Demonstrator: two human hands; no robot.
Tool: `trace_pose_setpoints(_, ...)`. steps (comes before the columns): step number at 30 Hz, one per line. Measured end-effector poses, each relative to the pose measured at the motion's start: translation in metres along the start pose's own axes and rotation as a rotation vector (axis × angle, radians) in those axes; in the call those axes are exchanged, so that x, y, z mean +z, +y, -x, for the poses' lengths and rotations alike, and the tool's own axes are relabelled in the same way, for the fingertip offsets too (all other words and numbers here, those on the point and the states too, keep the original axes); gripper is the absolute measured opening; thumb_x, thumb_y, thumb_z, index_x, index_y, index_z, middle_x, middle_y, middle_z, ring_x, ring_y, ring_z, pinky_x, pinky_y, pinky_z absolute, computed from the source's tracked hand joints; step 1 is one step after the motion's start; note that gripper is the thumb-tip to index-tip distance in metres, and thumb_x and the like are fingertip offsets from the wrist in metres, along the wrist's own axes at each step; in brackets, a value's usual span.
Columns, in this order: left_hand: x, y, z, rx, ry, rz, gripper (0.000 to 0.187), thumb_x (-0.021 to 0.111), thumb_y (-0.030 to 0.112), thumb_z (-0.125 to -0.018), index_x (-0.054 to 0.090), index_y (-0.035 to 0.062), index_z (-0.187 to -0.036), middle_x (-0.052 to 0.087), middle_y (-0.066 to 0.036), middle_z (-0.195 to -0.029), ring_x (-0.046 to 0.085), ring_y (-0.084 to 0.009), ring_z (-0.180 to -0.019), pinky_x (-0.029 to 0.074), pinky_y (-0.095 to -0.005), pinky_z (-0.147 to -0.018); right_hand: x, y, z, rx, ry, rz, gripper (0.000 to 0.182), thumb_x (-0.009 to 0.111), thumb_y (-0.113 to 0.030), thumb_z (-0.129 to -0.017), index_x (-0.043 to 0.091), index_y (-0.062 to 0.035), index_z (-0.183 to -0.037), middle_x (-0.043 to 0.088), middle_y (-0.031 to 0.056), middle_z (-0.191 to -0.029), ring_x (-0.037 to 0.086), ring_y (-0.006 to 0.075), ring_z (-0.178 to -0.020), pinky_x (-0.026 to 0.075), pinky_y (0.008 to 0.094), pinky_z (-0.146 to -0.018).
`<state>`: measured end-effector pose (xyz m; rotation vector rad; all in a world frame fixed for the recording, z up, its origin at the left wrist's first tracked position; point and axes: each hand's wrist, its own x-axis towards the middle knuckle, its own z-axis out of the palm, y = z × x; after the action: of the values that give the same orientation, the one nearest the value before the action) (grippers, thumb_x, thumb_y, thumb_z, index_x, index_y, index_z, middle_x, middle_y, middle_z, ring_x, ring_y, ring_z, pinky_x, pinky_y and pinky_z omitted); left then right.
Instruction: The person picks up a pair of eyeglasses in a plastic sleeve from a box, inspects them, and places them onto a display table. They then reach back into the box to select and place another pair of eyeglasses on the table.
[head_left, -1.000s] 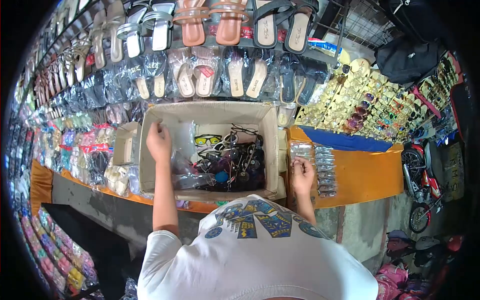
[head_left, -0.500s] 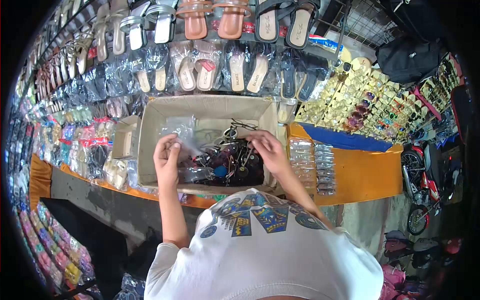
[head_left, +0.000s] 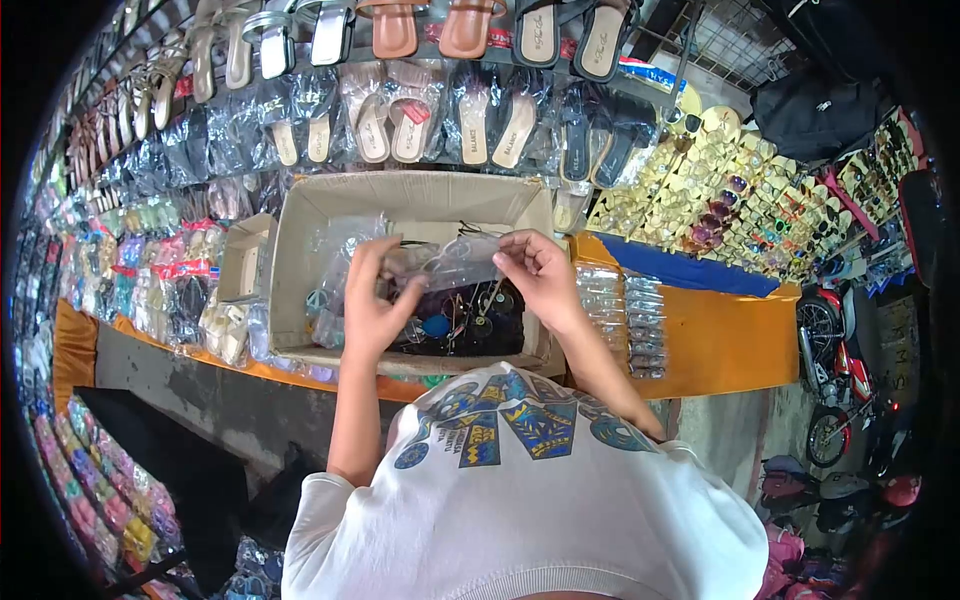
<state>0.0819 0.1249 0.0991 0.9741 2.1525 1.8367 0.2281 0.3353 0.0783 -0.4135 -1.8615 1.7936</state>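
Observation:
A clear plastic sleeve [head_left: 460, 262] stretches between my hands above the open cardboard box. My right hand [head_left: 540, 275] pinches its right end between thumb and fingers. Around its left end curve the thumb and fingers of my left hand [head_left: 375, 305], somewhat blurred. Something like an eyeglass frame shows faintly through the plastic, too smeared to be sure. Below lie several tangled eyeglasses [head_left: 480, 322] on the floor of the cardboard box [head_left: 300, 235], along with a round blue item [head_left: 436, 326]. More clear plastic [head_left: 340, 250] sits inside at the left, partly hidden by my left hand.
Racks of sandals [head_left: 395, 125] rise behind the box. Yellow boards of sunglasses [head_left: 715, 205] stand at the right, above an orange-covered table [head_left: 715, 340] with packs of wrapped items [head_left: 645, 325]. A smaller box [head_left: 243, 258] adjoins on the left. A motorcycle [head_left: 840, 370] is parked far right.
My left hand has moved right and up, closer to my right hand. My right hand has risen slightly. The plastic sleeve now stretches level between them, above the eyeglasses.

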Motion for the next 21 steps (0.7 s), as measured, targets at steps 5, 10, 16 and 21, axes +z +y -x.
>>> trace_pose_setpoints(5,0.014,0.021,-0.014,0.515,-0.076,-0.574,0.072,0.094,0.021,-0.060,0.067,0.0113,-0.126,0.066,-0.006,-0.114,0.059,-0.0326,-0.111,0.043,-0.0461,-0.099,-0.002,-0.008,0.005,-0.001,0.004,-0.047,0.015,0.070,0.000,-0.098,0.067,0.0002,-0.112,0.069,0.0013,-0.099,0.064,0.0064,-0.091,0.052,0.0229,-0.082)
trace_pose_setpoints(10,0.021,0.012,-0.014,0.544,-0.114,-0.558,0.071,0.094,0.020,-0.059,0.068,0.0121,-0.125,0.066,-0.006,-0.113,0.060,-0.0297,-0.108,0.044,-0.0437,-0.095,-0.006,-0.006,0.014,-0.010,0.059,-0.057,0.016,0.070,0.001,-0.097,0.066,0.0006,-0.113,0.069,0.0015,-0.098,0.063,0.0063,-0.090,0.051,0.0217,-0.079)
trace_pose_setpoints(16,0.018,0.008,-0.007,0.539,-0.131,-0.551,0.065,0.091,0.020,-0.064,0.069,0.0115,-0.125,0.066,-0.006,-0.114,0.060,-0.0295,-0.108,0.044,-0.0425,-0.093,-0.004,-0.003,0.028,-0.057,0.090,-0.023,0.017,0.067,0.002,-0.099,0.062,-0.0007,-0.115,0.067,0.0020,-0.099,0.062,0.0072,-0.090,0.049,0.0232,-0.079)
trace_pose_setpoints(21,0.016,0.007,0.000,0.551,-0.109,-0.529,0.065,0.091,0.020,-0.065,0.069,0.0109,-0.125,0.065,-0.006,-0.115,0.060,-0.0297,-0.107,0.045,-0.0424,-0.092,-0.005,-0.001,0.034,-0.096,-0.004,-0.266,0.013,0.061,0.002,-0.103,0.060,-0.0001,-0.116,0.064,0.0039,-0.105,0.060,0.0095,-0.097,0.050,0.0264,-0.085)
